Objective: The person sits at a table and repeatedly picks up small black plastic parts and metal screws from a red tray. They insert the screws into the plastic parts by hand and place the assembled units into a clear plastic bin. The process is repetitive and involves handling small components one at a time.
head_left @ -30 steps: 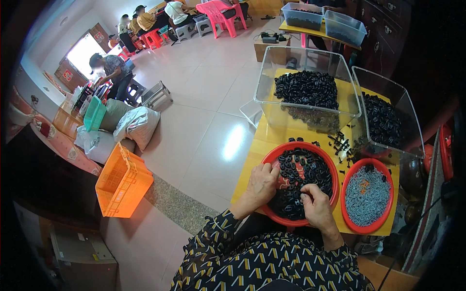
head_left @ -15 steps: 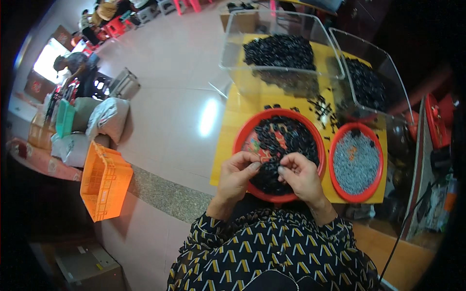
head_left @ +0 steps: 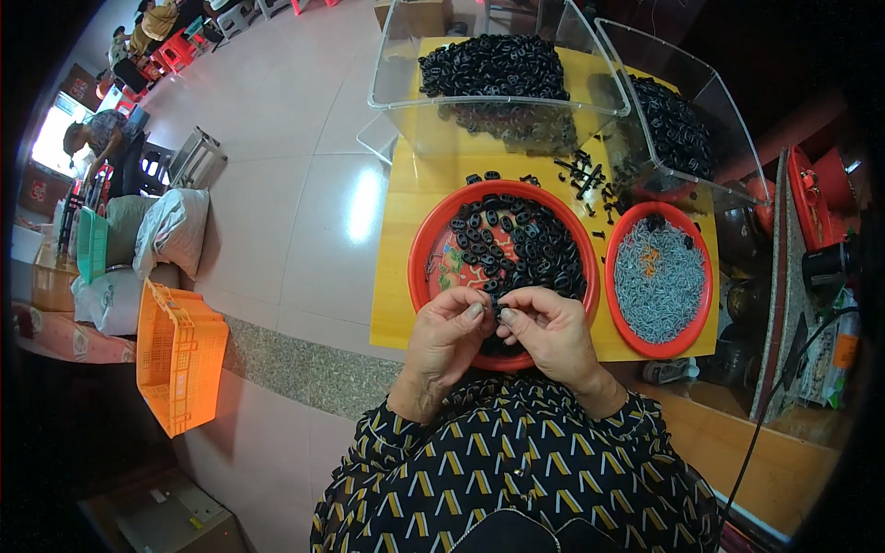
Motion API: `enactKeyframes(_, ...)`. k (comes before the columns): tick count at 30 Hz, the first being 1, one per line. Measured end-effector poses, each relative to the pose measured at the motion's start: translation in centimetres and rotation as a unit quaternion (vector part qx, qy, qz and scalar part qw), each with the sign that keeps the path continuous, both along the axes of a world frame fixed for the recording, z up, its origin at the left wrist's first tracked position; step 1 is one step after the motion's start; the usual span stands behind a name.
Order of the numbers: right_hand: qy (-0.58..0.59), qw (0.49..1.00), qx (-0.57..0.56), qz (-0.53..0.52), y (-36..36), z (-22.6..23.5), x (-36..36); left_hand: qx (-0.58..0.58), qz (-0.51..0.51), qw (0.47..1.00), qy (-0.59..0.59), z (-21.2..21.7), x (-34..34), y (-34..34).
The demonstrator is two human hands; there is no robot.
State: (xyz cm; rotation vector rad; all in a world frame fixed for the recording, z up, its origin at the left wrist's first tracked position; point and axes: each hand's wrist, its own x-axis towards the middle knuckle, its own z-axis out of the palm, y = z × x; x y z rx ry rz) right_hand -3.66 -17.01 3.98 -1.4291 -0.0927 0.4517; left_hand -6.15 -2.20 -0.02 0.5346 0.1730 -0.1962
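Note:
Over the near edge of a round red tray [head_left: 419, 226], my two hands meet with fingertips almost touching. My right hand [head_left: 553, 336] pinches a small black plastic part [head_left: 501, 311] between thumb and forefinger. Opposite it, my left hand [head_left: 444, 339] is closed in a pinch too; whatever sits between its fingertips is too small to make out. Many black oval parts with two holes [head_left: 553, 244] fill the tray's right side, and the patterned bottom shows at its left. To the right, a smaller red oval tray [head_left: 708, 276] holds a heap of grey screws [head_left: 659, 300].
Two clear plastic bins [head_left: 498, 106] [head_left: 728, 189] of black parts stand at the back of the yellow table [head_left: 392, 295]. Loose black pieces [head_left: 581, 175] lie between bins and trays. An orange crate [head_left: 184, 359] and sacks [head_left: 175, 230] are on the left floor; people sit or bend farther off.
My hands have come closer together, fingertips now nearly meeting. The whole view has shifted, so the table and trays appear farther left and higher.

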Motion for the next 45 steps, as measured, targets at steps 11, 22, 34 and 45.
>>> enactKeyframes(11,-0.044,0.997,-0.056,-0.013,0.5,-0.3,-0.2,0.008,-0.006,1.0,-0.016,0.0,-0.3,-0.2)
enactKeyframes(22,-0.062,0.996,-0.061,-0.023,0.4,-0.8,-0.4,0.028,0.005,0.999,-0.016,0.1,-0.5,-0.3)
enactKeyframes(34,-0.057,0.995,-0.075,-0.022,0.0,-0.4,-0.5,0.187,0.022,0.981,-0.044,0.2,-0.7,-0.9)
enactKeyframes(45,-0.028,0.996,-0.082,0.004,-0.9,-1.0,0.1,0.36,0.001,0.93,-0.078,0.5,-0.5,-1.1)
